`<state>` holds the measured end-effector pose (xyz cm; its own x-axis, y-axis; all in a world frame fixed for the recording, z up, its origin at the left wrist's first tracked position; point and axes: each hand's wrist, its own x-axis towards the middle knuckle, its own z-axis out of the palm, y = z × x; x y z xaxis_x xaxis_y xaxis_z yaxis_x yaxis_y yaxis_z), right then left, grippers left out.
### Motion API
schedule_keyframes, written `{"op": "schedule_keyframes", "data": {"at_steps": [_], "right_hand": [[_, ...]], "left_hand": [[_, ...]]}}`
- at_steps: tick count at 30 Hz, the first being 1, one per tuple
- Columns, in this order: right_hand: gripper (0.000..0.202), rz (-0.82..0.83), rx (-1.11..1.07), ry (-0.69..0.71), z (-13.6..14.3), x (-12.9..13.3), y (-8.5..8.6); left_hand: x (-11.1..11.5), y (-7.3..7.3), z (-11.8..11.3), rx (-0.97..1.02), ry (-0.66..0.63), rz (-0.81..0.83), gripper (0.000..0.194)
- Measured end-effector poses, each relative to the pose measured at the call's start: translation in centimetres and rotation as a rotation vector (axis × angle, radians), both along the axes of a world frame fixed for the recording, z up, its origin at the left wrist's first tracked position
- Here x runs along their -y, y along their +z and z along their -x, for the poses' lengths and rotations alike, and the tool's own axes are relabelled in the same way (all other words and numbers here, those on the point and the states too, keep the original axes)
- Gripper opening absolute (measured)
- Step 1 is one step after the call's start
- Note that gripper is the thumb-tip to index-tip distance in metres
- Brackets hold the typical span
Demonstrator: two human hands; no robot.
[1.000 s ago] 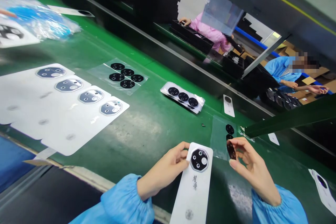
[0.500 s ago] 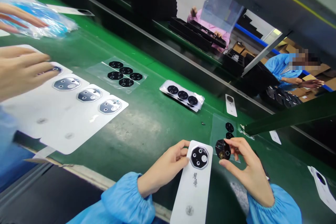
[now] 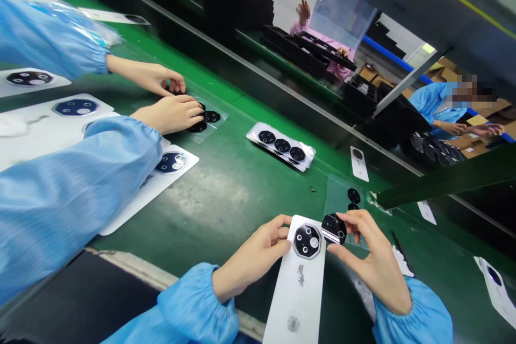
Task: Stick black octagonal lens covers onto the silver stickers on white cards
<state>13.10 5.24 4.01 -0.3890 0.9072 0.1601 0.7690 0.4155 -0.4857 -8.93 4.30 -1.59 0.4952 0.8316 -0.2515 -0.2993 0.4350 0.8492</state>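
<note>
Head view: left hand (image 3: 258, 258) has thumb and bent fingers closed on the upper left edge of a white panel (image 3: 302, 301), which runs away from the person over the green table (image 3: 226, 193), a dark octagonal patch (image 3: 307, 242) near its far end. Right hand (image 3: 373, 260) holds a black disc (image 3: 332, 230) at its rim, index at the upper edge, thumb spread lower; whether the thumb tip bears on it, cannot tell. Disc overlaps the panel's right margin from here, just beside the patch; contact unclear. Handling, as I judge it: a rim-only grip suits, since the glossy face would likely take prints; disc best held level with the panel, its corners turned to match the patch's; left fingers best at the margin, steadying without bending. Slip risk seems greatest at the pinch, so light, even pressure. Clear sheet (image 3: 334, 193) with more discs lies just past the right hand. Co-worker's hands (image 3: 167, 113) work well apart, far left.
</note>
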Motion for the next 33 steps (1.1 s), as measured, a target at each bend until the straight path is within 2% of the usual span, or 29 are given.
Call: {"op": "schedule_keyframes", "data": {"at_steps": [5, 15, 25, 33], "right_hand": [[0.033, -0.019, -0.002, -0.022, -0.07, -0.06, 0.05], [0.034, -0.054, 0.014, -0.065, -0.62, -0.13, 0.36], [0.034, -0.058, 0.022, -0.045, -0.51, -0.30, 0.30], [0.033, -0.114, 0.063, 0.023, 0.13, -0.31, 0.74]], "left_hand": [[0.00, 0.24, -0.17, 0.028, 0.040, 0.026, 0.024], [0.40, -0.26, -0.95, 0.124, 0.170, 0.032, 0.022], [0.30, -0.16, -0.89, 0.138, 0.166, 0.046, 0.023], [0.38, -0.18, -0.82, 0.171, 0.149, 0.046, 0.024]]}}
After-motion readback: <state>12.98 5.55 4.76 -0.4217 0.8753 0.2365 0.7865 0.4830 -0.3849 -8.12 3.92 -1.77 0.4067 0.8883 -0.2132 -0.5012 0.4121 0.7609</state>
